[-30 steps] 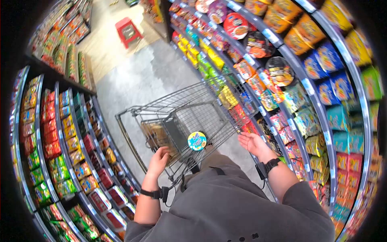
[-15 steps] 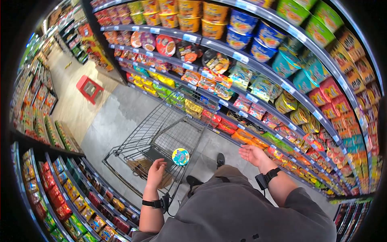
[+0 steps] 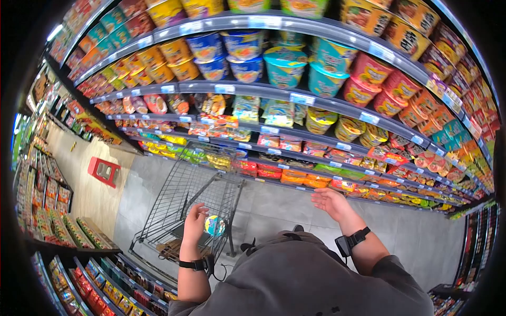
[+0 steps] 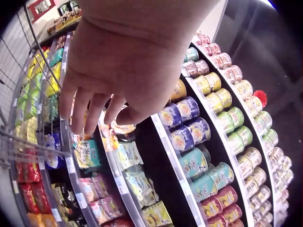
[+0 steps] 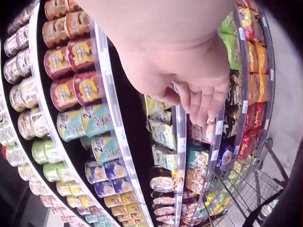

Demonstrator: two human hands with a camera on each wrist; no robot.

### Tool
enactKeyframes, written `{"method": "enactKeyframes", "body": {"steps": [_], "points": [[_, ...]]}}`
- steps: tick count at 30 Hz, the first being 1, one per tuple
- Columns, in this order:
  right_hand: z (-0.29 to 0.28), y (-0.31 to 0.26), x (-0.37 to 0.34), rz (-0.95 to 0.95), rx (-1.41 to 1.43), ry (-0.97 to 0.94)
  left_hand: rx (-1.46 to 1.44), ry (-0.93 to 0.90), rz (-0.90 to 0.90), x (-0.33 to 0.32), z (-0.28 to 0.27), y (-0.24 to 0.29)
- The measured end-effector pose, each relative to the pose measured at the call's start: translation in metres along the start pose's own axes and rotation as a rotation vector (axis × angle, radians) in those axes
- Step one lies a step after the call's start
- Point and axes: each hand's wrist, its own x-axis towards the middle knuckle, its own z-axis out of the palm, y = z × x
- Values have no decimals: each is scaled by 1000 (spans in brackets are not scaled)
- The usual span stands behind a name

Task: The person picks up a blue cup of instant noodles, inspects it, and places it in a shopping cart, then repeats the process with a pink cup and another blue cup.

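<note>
My left hand (image 3: pixel 194 226) hangs over the near side of the wire shopping cart (image 3: pixel 167 190), its fingers loosely bent and nothing in them. Just right of it, a round tub with a teal and yellow lid (image 3: pixel 215 225) sits in the cart. Out in front of me, to the right of the cart, my right hand (image 3: pixel 333 204) is held palm up with relaxed fingers, holding nothing. In the left wrist view the left hand (image 4: pixel 123 66) overlaps shelves of instant noodles. The right hand (image 5: pixel 189 71) likewise appears before the shelving.
A long shelf holds teal noodle tubs (image 3: pixel 284 67), blue tubs (image 3: pixel 245 52) and bagged noodles (image 3: pixel 279 111). Brown cardboard (image 3: pixel 169 249) lies low in the cart. Farther down the aisle stands a red stool (image 3: pixel 104 171). Another packet shelf (image 3: pixel 100 284) runs along the lower left.
My head view has swung right, so the noodle shelf now spans the top and the cart sits farther left. Both hands stay empty in nearly the same pose.
</note>
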Motion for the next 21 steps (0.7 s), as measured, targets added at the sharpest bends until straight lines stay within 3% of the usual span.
{"method": "enactKeyframes", "body": {"steps": [11, 16, 21], "points": [[-156, -70, -81, -227, 86, 70, -2, -124, 213, 62, 167, 120], [-183, -100, -105, -282, 54, 61, 49, -144, 287, 70, 222, 160], [-169, -129, -109, -356, -32, -101, 48, -145, 338, 68, 248, 204]]}}
